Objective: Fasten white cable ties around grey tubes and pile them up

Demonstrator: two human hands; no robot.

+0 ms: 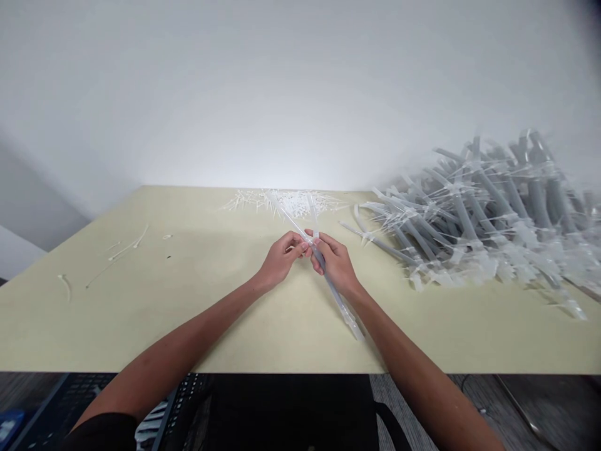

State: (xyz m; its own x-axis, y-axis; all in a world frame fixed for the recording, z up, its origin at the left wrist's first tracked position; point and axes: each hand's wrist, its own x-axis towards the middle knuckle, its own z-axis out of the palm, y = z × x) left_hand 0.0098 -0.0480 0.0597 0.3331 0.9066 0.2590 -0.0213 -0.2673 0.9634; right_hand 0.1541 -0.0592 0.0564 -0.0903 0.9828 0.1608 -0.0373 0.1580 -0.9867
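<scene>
A slim grey tube (334, 293) with clear, flat split ends slants across the middle of the table, its lower end near the front edge. My right hand (334, 263) is closed around its upper part, just below where two clear strips fork apart. My left hand (283, 255) pinches at the fork from the left side, fingertips close to the right hand's; what lies between its fingertips is too small to make out. Beyond both hands is a loose pile of white zip ties (297, 203).
Many grey tubes with clear ends are heaped (464, 216) on the right of the table (188, 326). A few loose ties (126, 249) and a small ring lie at the left. A white wall stands behind. Below the front edge is a dark crate (70, 401).
</scene>
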